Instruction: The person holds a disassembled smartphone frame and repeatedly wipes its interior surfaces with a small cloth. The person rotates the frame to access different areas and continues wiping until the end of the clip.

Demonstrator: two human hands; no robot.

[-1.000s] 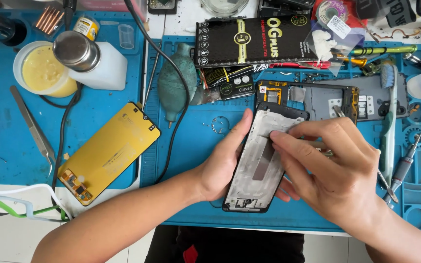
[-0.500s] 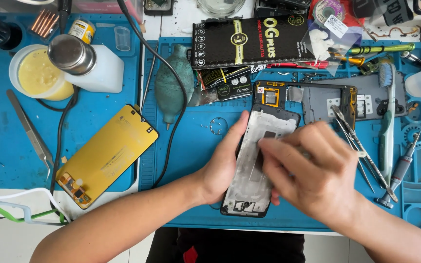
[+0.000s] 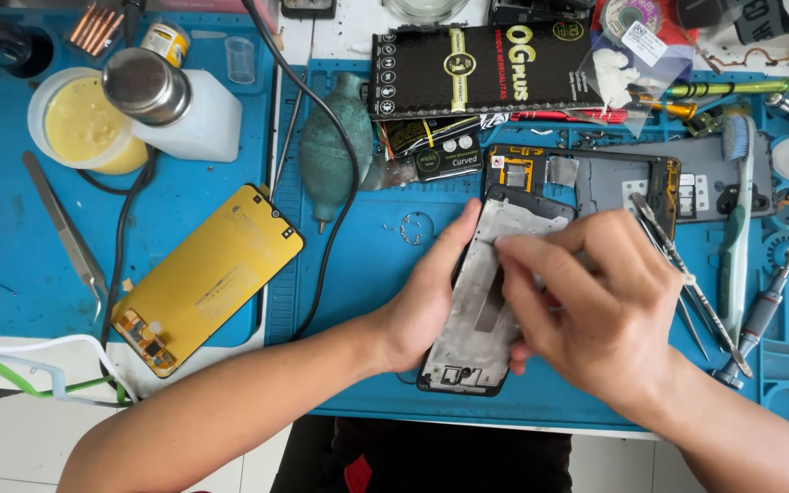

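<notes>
Phone frame [image 3: 478, 306] flat on blue mat [image 3: 367, 265], centre. Left hand [image 3: 431, 292] grips its left edge, thumb up along side. Right hand [image 3: 600, 310] covers right half, fingertips [image 3: 509, 245] pinched on upper surface; pinched item not discernible. Frame's right edge hidden.

A single head-worn camera looks steeply down, close above the blue work mat [image 3: 367, 265], near edge at the bottom.
</notes>
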